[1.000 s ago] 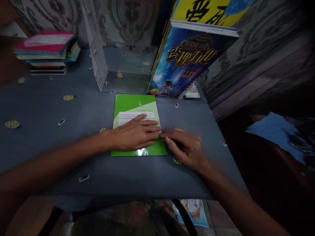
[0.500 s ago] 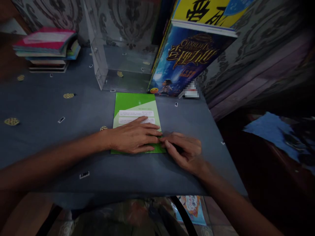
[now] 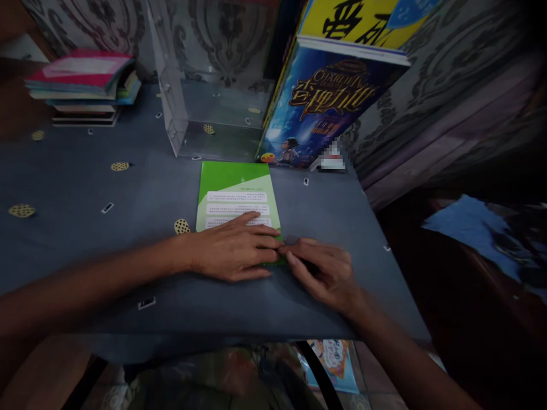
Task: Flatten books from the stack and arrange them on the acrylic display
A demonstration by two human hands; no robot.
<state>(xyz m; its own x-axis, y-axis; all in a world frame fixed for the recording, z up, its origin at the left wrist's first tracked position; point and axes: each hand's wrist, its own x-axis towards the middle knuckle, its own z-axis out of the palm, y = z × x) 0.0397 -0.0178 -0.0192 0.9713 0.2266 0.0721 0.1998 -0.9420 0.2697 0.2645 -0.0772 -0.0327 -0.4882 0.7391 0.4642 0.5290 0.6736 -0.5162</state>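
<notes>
A green booklet [image 3: 235, 173] lies flat on the table, its printed text upside down to me. My left hand [image 3: 233, 245] rests palm down across its lower part, fingers stretched out and slightly spread toward the right edge. At that edge, near the lower right corner, my right hand [image 3: 325, 270] is closed in a pinch, thumb and fingertips on the booklet's border. Its fingertips nearly touch those of my left hand. Whatever lies between the pinched fingers is mostly hidden.
Behind the booklet stands a clear acrylic rack [image 3: 175, 131], with a blue book [image 3: 316, 108] upright in its right part. A stack of books [image 3: 81, 85] sits at the back left. The patterned grey tablecloth [image 3: 141, 245] ends at a right edge. Blue cloth [image 3: 461, 225] lies beyond.
Both hands have slid a little toward me along the booklet's right side, baring more of its white text boxes. The booklet itself has stayed in place.
</notes>
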